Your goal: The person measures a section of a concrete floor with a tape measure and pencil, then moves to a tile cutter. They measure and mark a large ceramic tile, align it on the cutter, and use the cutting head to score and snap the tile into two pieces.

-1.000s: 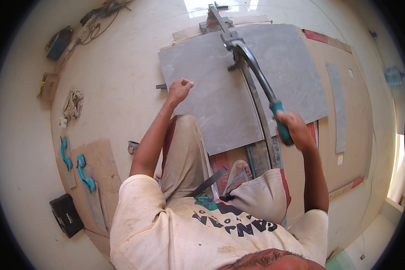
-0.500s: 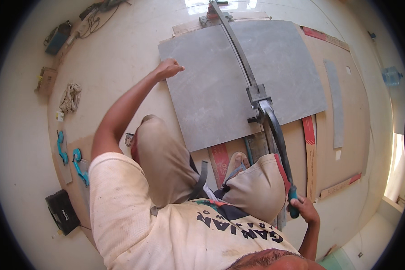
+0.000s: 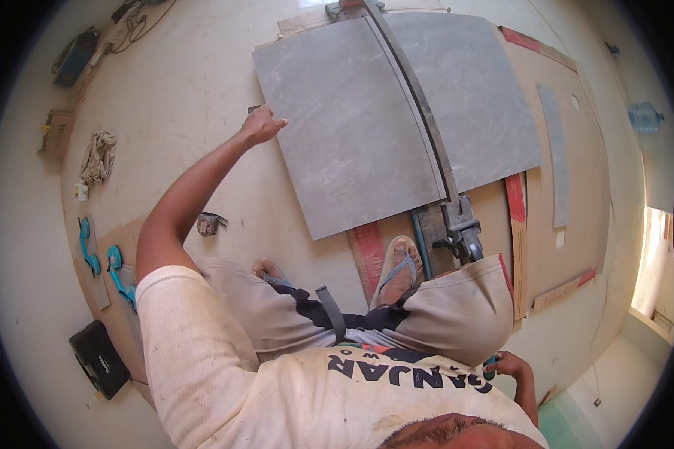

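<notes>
A large grey tile [image 3: 352, 135] lies on the floor under the long rail of a manual tile cutter [image 3: 416, 112]. My left hand [image 3: 260, 126] rests on the tile's left edge, fingers curled against it. The cutter's carriage [image 3: 463, 232] sits at the near end of the rail, just past the tile's near edge. My right hand [image 3: 505, 365] is low beside my right knee, closed on the teal end of the cutter's handle, most of which my leg hides. My sandalled foot [image 3: 399, 269] stands beside the cutter's near end.
Cardboard sheets [image 3: 569, 172] lie under and right of the cutter, with a narrow grey tile strip [image 3: 556, 157] on them. Two teal suction lifters [image 3: 101, 258], a black case [image 3: 99, 358], a rag [image 3: 97, 156] and tools [image 3: 75, 56] lie on the left. A water bottle [image 3: 642, 116] stands far right.
My right hand has pulled the cutter's handle and carriage along the rail from the far side to the near end. My left hand has slid left to the tile's edge.
</notes>
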### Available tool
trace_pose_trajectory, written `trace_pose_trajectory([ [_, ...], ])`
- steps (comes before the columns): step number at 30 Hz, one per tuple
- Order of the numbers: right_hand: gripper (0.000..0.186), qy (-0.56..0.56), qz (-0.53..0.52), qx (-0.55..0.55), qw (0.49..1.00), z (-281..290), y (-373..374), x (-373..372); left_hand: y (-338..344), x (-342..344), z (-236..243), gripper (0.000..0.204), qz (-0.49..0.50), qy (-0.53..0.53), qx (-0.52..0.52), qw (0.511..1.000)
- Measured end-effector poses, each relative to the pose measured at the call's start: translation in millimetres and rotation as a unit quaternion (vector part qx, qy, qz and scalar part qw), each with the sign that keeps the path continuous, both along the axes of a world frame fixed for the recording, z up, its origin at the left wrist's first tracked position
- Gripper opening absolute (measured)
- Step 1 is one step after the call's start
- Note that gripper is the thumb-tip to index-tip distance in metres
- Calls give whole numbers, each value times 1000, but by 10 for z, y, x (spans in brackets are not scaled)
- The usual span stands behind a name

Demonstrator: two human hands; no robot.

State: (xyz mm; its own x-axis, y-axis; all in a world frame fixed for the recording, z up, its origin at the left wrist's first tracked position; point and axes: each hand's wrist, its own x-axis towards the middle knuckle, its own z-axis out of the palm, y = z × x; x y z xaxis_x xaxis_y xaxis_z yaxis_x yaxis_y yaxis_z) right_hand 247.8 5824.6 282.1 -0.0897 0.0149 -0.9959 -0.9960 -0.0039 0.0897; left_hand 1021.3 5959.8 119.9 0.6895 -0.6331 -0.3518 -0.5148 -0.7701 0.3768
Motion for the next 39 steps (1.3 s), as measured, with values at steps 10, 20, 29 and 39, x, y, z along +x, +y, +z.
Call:
trace_pose_trajectory([
  [10, 41, -84, 180, -205, 959, -261, -3, 73, 225, -224, -770, 52, 353, 368, -167, 844],
  [20, 37, -319, -188, -229, 900, -265, -170, 2870, 19, -197, -1029, 39, 404, 452, -265, 750],
  [29, 27, -242, -449, -120, 852, -1888, -22, 3314, -71, -210, -1397, 60, 425, 407, -280, 758],
  [39, 13, -279, -531, -223, 768, -2228, 69, 3513, -321, -510, -869, 62, 523, 174, -186, 814],
])
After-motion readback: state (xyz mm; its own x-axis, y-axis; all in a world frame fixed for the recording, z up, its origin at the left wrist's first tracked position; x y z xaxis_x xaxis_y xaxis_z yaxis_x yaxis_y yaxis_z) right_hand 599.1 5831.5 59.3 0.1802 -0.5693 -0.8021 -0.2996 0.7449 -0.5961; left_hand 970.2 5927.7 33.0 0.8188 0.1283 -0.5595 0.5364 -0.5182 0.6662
